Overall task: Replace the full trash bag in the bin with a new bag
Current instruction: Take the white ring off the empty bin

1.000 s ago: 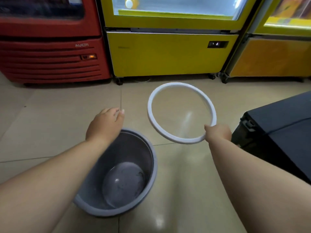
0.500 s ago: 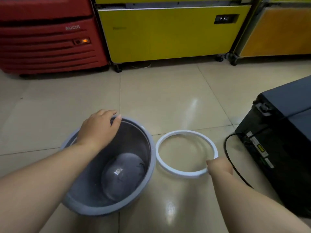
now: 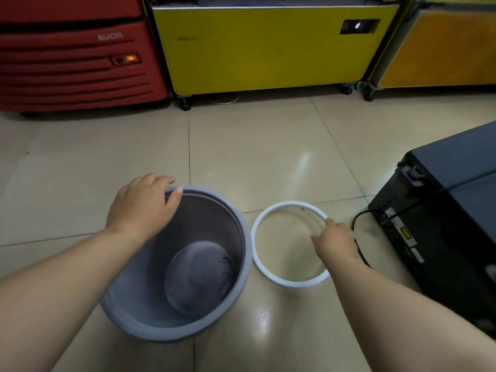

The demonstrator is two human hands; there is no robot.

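The left hand [image 3: 145, 205] is gripping the far rim of the grey bin [image 3: 214, 218] at lower centre of the frame, fingers curling over the edge. The right hand [image 3: 335, 242] is lying over the right side of the white ring [image 3: 291, 204]; whether it is pinching the ring or only touching it cannot be told, as the hand is hiding that part. The ring is lying flat on the tiled floor [image 3: 268, 143], just beside the bin on its right. The bin is standing unlined, its bare bottom showing; no full bag and no fresh bag are appearing anywhere in view.

Risks, as judged:
- A black cable [image 3: 358, 224] is running from the black unit [image 3: 442, 210] at the right edge and passing close under the right wrist; a careless lift could be snagging it.
- The floor is looking glossy, so the bin may be sliding once a bag is pressed in, unless the left hand is steadying it.
- The ring, lying close to the bin, may be getting knocked aside.

Surroundings: a red cooler [image 3: 80, 63] is standing at upper left, a yellow cabinet [image 3: 255, 49] at top centre, an orange cabinet [image 3: 442, 49] at upper right. None is obstructing the bin.
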